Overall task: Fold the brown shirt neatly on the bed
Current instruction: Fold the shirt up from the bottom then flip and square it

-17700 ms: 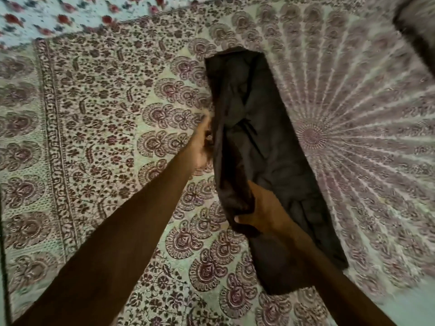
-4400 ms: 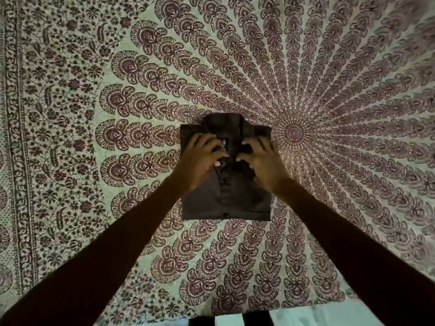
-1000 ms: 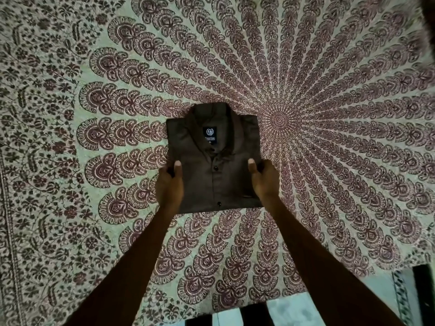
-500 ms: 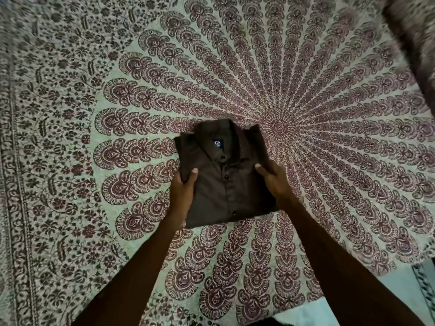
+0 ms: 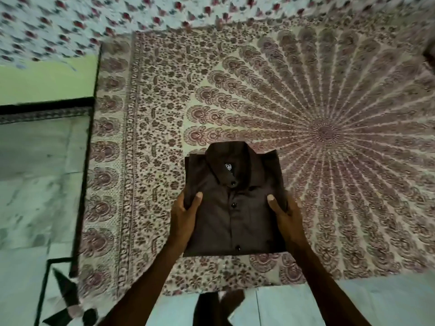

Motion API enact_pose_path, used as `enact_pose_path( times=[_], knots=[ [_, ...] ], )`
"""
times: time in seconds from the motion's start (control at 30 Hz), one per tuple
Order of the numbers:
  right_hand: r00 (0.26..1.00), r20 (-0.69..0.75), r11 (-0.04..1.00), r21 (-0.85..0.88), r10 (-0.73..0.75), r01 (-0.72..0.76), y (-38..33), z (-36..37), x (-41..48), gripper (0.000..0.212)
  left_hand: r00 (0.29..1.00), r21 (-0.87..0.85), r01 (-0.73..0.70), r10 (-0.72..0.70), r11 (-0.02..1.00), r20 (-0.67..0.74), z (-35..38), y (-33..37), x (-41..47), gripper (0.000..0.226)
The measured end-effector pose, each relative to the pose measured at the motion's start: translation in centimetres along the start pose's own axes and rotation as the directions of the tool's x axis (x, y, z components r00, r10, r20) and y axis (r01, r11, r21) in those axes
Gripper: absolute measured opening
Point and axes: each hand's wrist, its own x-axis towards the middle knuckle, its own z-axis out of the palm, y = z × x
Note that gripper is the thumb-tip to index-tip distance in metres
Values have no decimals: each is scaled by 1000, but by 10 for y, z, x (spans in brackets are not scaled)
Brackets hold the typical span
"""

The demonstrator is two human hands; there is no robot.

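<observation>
The brown shirt [image 5: 233,208] is folded into a compact rectangle, collar and label facing up, buttons running down its middle. It sits over the near left part of the bed [image 5: 329,161], which is covered by a patterned mandala sheet. My left hand [image 5: 186,217] grips the shirt's left edge, thumb on top. My right hand [image 5: 286,215] grips the right edge the same way. Whether the shirt rests on the sheet or is held just above it, I cannot tell.
A flowered cloth [image 5: 70,22] lies beyond the bed's far edge. Left of the bed is pale tiled floor [image 5: 35,196] with dark border lines, and more floor [image 5: 329,307] shows below the bed's near edge. A green wall strip [image 5: 47,78] is at the upper left.
The folded shirt, held at both sides, has shifted from beside the mandala's centre towards the bed's near left part. The view swung left, so the floor and bed edge now show.
</observation>
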Motion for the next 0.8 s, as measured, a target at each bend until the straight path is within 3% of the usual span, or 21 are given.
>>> enact_pose_path(
  times=[0.13,0.27,0.47,0.63,0.8],
  knots=[
    [999,33,1000,20,15,-16,8,63,-39,19,999,-40,-6,4,999,-54,-73,-19,-21,34],
    [998,53,1000,7,15,-15,26,130,-66,20,995,15,-20,21,1000,-96,-143,-47,-22,50],
    [996,-22,994,-61,85,-86,70,229,-95,26,995,33,22,-19,999,-103,-231,-109,2,33],
    [992,-97,985,-145,76,-90,129,297,-110,16,996,89,25,-18,996,-89,-283,-169,29,38],
    [993,-103,983,-167,61,-77,160,344,-119,24,997,117,32,-23,993,-80,-324,-205,40,43]
  ],
)
